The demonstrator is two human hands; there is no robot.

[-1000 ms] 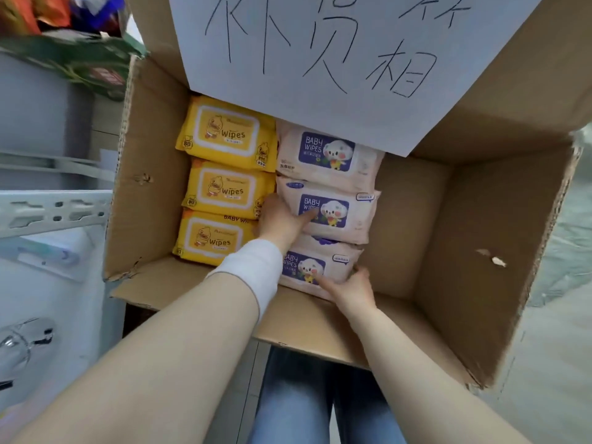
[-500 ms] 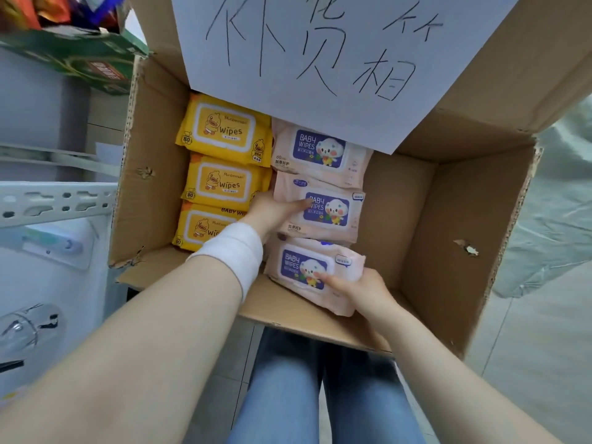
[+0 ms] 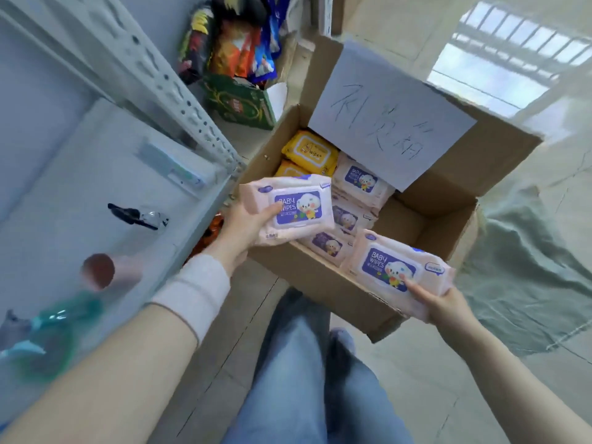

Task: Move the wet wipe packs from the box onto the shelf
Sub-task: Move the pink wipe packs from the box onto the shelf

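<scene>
Here the left hand (image 3: 245, 227) is closed around one pink baby wipes pack (image 3: 290, 208), thumb on the printed face and fingers underneath, holding it above the near-left corner of the cardboard box (image 3: 320, 277) and just beside the edge of the white metal shelf (image 3: 105, 187). The right hand (image 3: 443, 304) clamps a second pink pack (image 3: 397, 274), thumb pressed on its label, holding it over the box's near wall. The two hands are well apart, each with its own pack. Inside the box, more pink packs (image 3: 360, 179) lie in a column on the right and yellow wipes packs (image 3: 310, 150) on the left. A white paper sign (image 3: 390, 123) with handwritten characters is fixed to the raised far flap. The shelf surface carries several blurred small items that cannot be identified.
</scene>
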